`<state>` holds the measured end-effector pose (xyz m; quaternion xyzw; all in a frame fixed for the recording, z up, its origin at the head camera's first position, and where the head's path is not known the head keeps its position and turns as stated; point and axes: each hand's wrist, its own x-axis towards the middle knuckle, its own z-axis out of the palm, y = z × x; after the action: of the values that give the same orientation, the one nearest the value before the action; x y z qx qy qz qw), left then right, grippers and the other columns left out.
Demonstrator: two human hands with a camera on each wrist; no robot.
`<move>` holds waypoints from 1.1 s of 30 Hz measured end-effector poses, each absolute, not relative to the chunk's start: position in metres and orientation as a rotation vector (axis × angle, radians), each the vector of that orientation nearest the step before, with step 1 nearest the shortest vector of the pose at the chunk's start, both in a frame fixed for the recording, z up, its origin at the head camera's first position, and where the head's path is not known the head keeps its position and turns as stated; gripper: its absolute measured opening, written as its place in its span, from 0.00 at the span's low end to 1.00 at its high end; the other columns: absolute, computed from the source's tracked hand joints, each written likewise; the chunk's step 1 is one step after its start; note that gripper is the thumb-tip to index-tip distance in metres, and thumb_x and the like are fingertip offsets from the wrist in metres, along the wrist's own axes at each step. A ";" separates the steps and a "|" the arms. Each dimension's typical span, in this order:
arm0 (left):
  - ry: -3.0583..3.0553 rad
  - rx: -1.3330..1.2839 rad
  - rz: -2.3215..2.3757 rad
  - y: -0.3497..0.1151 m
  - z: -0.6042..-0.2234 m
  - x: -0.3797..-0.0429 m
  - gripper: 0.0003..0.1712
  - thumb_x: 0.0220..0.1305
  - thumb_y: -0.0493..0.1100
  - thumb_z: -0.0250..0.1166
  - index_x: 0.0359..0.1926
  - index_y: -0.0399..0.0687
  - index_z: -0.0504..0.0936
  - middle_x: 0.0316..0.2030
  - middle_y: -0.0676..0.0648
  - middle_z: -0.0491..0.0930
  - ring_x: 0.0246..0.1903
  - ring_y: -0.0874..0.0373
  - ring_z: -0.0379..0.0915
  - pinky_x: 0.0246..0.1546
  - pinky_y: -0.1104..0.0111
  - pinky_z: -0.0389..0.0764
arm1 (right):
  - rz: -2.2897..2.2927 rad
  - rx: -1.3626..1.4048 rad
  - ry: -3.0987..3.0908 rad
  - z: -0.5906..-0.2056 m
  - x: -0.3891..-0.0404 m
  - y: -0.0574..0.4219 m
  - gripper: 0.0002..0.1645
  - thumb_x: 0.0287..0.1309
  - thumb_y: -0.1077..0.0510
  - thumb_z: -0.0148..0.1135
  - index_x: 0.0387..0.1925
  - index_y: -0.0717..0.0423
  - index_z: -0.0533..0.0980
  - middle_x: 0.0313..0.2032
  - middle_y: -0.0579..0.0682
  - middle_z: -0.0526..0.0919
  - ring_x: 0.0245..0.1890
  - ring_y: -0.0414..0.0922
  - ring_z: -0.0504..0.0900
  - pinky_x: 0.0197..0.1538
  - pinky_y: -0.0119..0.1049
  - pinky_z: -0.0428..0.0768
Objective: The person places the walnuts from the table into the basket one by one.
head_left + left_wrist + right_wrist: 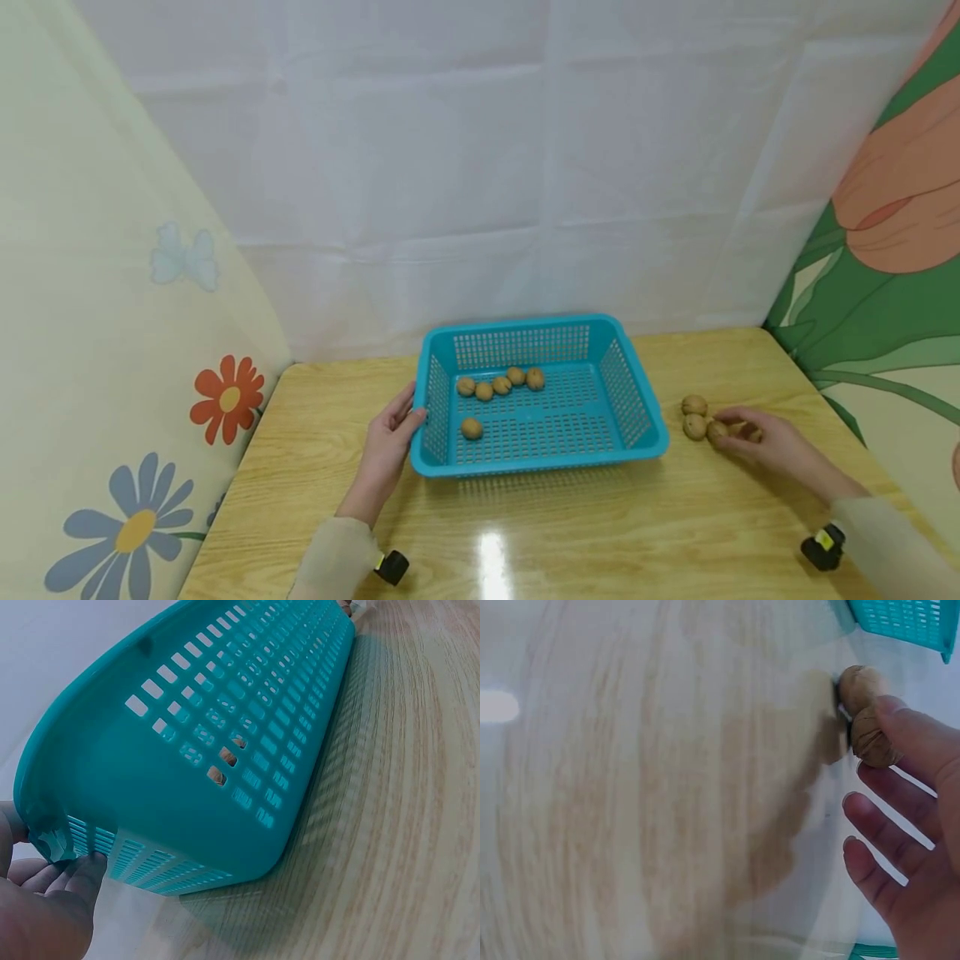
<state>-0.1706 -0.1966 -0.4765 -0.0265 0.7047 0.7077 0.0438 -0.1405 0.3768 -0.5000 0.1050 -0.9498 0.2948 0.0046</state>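
A turquoise plastic basket [528, 468] with perforated walls stands on the wooden table. My left hand [386, 440] grips its left rim, thumb over the edge and fingers against the outside wall, as the left wrist view [56, 911] also shows. Inside, several walnuts [501, 385] form a row toward the back, and a single walnut [472, 429] lies nearer the front left. To the right of the basket, my right hand [765, 442] pinches a walnut [874, 739] between thumb and index finger; its other fingers are spread. Right beside it is another walnut [859, 686].
Two walnuts [694, 415] sit together on the table [600, 533] between the basket and my right hand. A white cloth [420, 167] hangs behind the table. Flower-patterned panels [112, 333] stand at both sides.
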 end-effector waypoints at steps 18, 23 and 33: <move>2.153 -0.083 2.158 -0.196 -0.475 -0.170 0.34 0.80 0.39 0.57 0.82 0.46 0.58 0.76 0.40 0.65 0.74 0.48 0.63 0.59 0.72 0.79 | 0.887 0.562 -2.784 -0.454 -0.140 0.353 0.20 0.61 0.62 0.74 0.55 0.61 0.84 0.44 0.52 0.86 0.36 0.28 0.74 0.32 0.31 0.76; 2.157 -0.096 2.159 -0.195 -0.474 -0.170 0.34 0.80 0.39 0.57 0.81 0.46 0.58 0.76 0.40 0.65 0.73 0.48 0.63 0.58 0.73 0.79 | 0.902 0.605 -2.787 -0.438 -0.146 0.340 0.21 0.63 0.61 0.73 0.57 0.60 0.83 0.47 0.52 0.86 0.37 0.29 0.75 0.34 0.33 0.77; 2.169 -0.075 2.175 -0.196 -0.475 -0.169 0.35 0.79 0.39 0.59 0.81 0.42 0.59 0.76 0.37 0.65 0.74 0.42 0.62 0.56 0.73 0.80 | 0.904 0.679 -2.870 -0.412 -0.164 0.312 0.22 0.68 0.53 0.70 0.60 0.55 0.82 0.49 0.47 0.85 0.40 0.34 0.77 0.38 0.36 0.80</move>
<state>-0.1690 -0.1957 -0.4747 -0.0244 0.7055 0.7074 0.0347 -0.1637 0.3117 -0.4117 0.2201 -0.9300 0.2929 0.0287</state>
